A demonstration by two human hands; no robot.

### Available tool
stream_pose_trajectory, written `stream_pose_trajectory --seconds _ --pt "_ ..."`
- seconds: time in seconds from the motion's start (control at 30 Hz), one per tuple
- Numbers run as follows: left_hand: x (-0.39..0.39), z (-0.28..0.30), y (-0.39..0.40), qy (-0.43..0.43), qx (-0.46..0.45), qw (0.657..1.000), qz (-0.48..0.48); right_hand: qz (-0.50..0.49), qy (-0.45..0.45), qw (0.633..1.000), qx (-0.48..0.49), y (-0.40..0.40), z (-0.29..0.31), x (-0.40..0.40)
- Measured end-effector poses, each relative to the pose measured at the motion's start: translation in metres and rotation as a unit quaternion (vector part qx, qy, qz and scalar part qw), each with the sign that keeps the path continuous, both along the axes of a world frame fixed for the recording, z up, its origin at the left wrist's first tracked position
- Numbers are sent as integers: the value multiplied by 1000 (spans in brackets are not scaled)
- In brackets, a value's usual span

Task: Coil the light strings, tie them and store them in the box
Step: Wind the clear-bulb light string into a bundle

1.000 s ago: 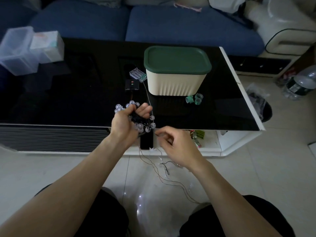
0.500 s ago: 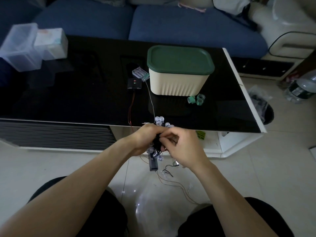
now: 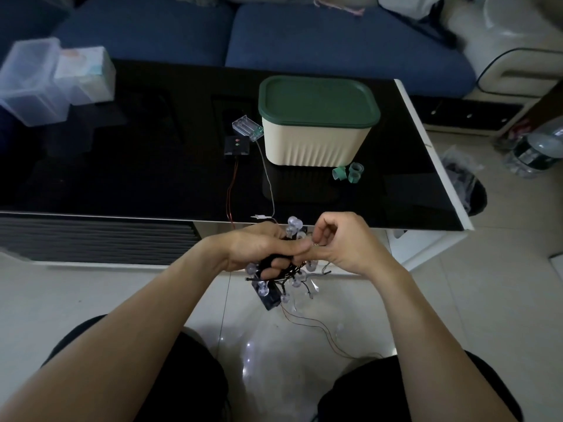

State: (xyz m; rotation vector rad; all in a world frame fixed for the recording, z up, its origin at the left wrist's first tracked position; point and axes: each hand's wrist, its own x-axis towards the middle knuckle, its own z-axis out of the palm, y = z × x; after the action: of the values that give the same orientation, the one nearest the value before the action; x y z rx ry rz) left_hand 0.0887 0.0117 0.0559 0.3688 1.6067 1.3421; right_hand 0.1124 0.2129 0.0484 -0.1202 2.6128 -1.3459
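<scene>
A glossy black table (image 3: pixel 122 166) fills the upper half of the frame, with a blue sofa (image 3: pixel 274 28) behind it and pale floor tiles (image 3: pixel 487 300) below and to the right. At the upper left, a clear plastic tub (image 3: pixel 30 83) sits on the table's corner, touching a white packet (image 3: pixel 88 73) (its print too blurred to read). Near the middle lie a small black switch unit (image 3: pixel 237 145) and a clear battery case (image 3: pixel 247 127), each trailing a thin wire toward the table's front edge. Just right of them stands the box (image 3: pixel 316 138), cream-sided, its green lid on. Small green tape rolls (image 3: pixel 348 172) lie at its lower right.

Below the table's front edge, at centre frame, the left hand (image 3: pixel 259 249) grips a bundled light string (image 3: pixel 286 269), fingers curled around the dark cord, clear bulbs poking out above and below. The right hand (image 3: pixel 341 243) touches it, fingertips pinching something thin; what exactly is too small to tell. A dark little box (image 3: pixel 269 298) dangles beneath the bundle, and loose wire (image 3: pixel 320 327) trails over the floor. At far right, a bin (image 3: pixel 470 190) and a bottle (image 3: pixel 536 150) are partly cut off.
</scene>
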Motion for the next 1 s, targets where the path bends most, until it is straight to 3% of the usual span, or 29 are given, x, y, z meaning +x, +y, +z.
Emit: stream_pose_trajectory --seconds 0.17,0.37,0.5,0.6,0.77,0.87,1.0 --pt "-6 -1 -7 23 -3 997 70 -21 7 999 23 11 -3 -3" --pt "-10 -6 -10 16 10 994 112 -82 79 992 53 11 -3 -3" --pt "-9 -6 -7 -7 15 985 172 -81 56 991 88 10 -8 -3" --pt "-14 -4 -4 -54 66 952 295 -82 21 992 98 11 -7 -5" --pt "-24 -8 -9 -139 135 863 467 -15 -32 996 86 11 -12 -3" --pt "-27 -12 -10 -159 145 823 525 -15 -34 998 58 6 -15 -2" --pt "-25 -10 -9 -165 179 802 545 7 1 998 55 -7 -15 1"
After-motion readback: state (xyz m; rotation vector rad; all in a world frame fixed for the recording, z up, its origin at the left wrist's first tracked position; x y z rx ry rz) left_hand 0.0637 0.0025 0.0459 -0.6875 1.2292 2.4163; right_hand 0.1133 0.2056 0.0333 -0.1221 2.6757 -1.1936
